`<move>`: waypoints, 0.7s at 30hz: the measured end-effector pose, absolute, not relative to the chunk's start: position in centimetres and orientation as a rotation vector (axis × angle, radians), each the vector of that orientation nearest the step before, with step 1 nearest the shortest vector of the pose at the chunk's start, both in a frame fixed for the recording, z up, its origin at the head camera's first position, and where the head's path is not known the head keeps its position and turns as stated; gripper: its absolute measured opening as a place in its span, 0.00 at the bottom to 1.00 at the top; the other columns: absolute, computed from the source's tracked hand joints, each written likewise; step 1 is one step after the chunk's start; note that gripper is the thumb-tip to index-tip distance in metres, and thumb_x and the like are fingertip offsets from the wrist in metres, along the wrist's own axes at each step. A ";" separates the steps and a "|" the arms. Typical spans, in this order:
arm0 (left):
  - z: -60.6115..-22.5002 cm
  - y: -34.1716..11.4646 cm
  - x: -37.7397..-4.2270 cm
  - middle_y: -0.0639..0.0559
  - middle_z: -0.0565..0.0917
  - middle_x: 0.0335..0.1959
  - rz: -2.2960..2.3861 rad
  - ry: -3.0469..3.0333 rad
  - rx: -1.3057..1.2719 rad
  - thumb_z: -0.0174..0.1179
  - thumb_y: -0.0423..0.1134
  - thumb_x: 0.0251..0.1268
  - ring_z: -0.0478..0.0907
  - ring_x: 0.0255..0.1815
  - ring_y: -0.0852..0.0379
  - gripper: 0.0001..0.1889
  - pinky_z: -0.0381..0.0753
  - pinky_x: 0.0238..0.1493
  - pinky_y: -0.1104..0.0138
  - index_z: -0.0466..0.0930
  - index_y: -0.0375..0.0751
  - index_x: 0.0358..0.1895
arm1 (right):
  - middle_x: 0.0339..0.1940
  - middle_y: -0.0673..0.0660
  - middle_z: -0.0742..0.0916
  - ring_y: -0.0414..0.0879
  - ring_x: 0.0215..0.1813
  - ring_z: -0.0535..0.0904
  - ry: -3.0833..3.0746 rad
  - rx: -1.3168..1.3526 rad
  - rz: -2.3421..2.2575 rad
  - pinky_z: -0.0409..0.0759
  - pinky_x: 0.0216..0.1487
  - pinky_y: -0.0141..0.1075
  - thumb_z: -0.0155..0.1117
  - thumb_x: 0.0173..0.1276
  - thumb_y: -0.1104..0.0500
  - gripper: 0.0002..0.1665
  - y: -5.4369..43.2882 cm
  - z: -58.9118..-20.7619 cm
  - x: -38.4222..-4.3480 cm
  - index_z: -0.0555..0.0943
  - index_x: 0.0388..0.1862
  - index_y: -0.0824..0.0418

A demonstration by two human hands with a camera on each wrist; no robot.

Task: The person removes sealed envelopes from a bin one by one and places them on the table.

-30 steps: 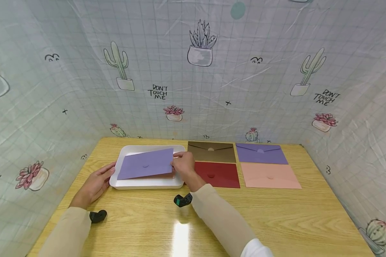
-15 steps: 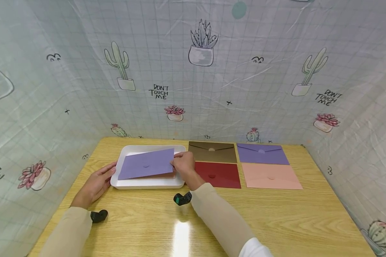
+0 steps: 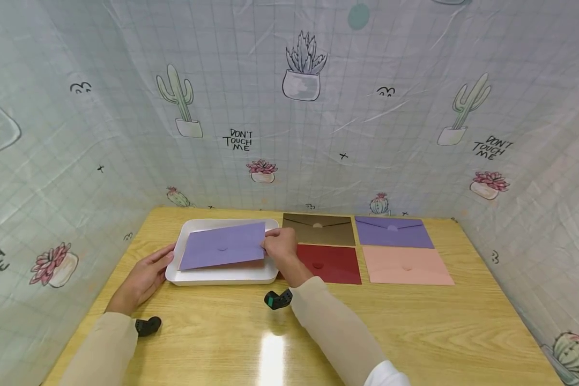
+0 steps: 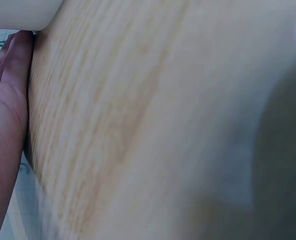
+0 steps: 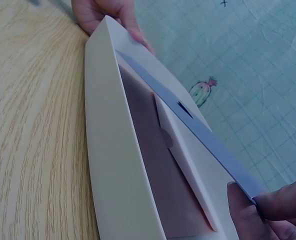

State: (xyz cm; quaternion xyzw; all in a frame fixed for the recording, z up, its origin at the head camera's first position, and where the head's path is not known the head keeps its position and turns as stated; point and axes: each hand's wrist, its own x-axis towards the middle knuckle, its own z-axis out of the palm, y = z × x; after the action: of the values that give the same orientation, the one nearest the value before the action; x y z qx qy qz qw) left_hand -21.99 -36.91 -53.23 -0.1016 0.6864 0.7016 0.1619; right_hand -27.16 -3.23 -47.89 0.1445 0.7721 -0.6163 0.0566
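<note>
A purple envelope point(image 3: 222, 245) slants over a white tray point(image 3: 207, 280), its right end lifted and its left end low inside. My right hand point(image 3: 282, 249) pinches its right edge between thumb and fingers. Below it, in the right wrist view, a pink envelope point(image 5: 148, 145) lies in the tray with its flap point(image 5: 185, 160) standing up. My left hand point(image 3: 145, 276) is at the tray's left end, fingers fairly straight along the wall. In the left wrist view that hand point(image 4: 8, 105) shows at the edge, beside the tray's corner point(image 4: 25, 12).
To the tray's right, envelopes lie flat in two rows: brown point(image 3: 318, 229) and purple point(image 3: 394, 231) at the back, dark red point(image 3: 330, 264) and pink point(image 3: 407, 265) in front. A patterned curtain point(image 3: 338, 107) surrounds the wooden table point(image 3: 212, 338).
My right hand has shifted slightly right, drawing the purple envelope a little with it. My left hand stays at the tray's end.
</note>
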 end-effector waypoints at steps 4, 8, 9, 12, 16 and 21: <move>-53.3 -36.8 -21.8 0.48 0.36 0.89 2.006 1.956 -0.302 0.52 0.55 0.81 0.38 0.89 0.46 0.40 0.76 0.54 0.87 0.45 0.50 0.86 | 0.45 0.64 0.89 0.47 0.33 0.85 2.323 0.445 -1.883 0.88 0.34 0.34 0.71 0.63 0.72 0.12 -2.7 -47.9 -27.0 0.91 0.45 0.65; -53.3 -36.8 -21.7 0.47 0.36 0.89 2.014 1.954 -0.297 0.52 0.55 0.81 0.38 0.89 0.46 0.40 0.76 0.55 0.87 0.44 0.49 0.86 | 0.50 0.66 0.88 0.48 0.38 0.86 2.277 0.443 -1.929 0.90 0.38 0.37 0.70 0.62 0.73 0.13 -2.2 -47.9 -26.8 0.90 0.46 0.67; -53.3 -36.8 -21.8 0.47 0.36 0.89 2.011 1.956 -0.298 0.52 0.55 0.81 0.38 0.89 0.46 0.41 0.76 0.55 0.87 0.44 0.50 0.86 | 0.50 0.66 0.88 0.48 0.39 0.86 2.267 0.440 -1.938 0.91 0.39 0.37 0.70 0.62 0.73 0.13 -2.0 -47.9 -26.7 0.90 0.46 0.67; -53.3 -36.8 -21.8 0.47 0.36 0.89 2.004 1.964 -0.302 0.53 0.57 0.80 0.38 0.89 0.46 0.41 0.77 0.56 0.86 0.44 0.50 0.86 | 0.50 0.67 0.88 0.48 0.38 0.84 2.240 0.430 -1.961 0.90 0.40 0.38 0.69 0.62 0.73 0.13 -1.6 -47.9 -26.6 0.90 0.46 0.68; -53.4 -36.8 -21.8 0.47 0.36 0.89 1.997 1.973 -0.298 0.52 0.56 0.81 0.38 0.89 0.46 0.41 0.76 0.55 0.86 0.44 0.49 0.86 | 0.48 0.67 0.88 0.47 0.36 0.83 2.232 0.414 -1.965 0.89 0.37 0.36 0.69 0.62 0.72 0.13 -1.2 -48.0 -26.5 0.90 0.45 0.68; -53.4 -36.8 -21.8 0.46 0.36 0.89 1.987 1.984 -0.292 0.51 0.55 0.82 0.38 0.89 0.45 0.40 0.77 0.54 0.87 0.45 0.48 0.86 | 0.48 0.67 0.88 0.47 0.37 0.84 2.218 0.410 -1.969 0.89 0.37 0.36 0.69 0.63 0.72 0.13 -0.8 -48.0 -26.3 0.90 0.46 0.68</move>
State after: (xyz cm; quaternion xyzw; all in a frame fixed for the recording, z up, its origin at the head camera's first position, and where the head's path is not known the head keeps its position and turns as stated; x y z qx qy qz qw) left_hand -21.76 -36.80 -53.42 -0.1020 0.6939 0.6950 0.1586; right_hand -26.34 -0.78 -47.99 0.1365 0.7388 -0.6558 0.0737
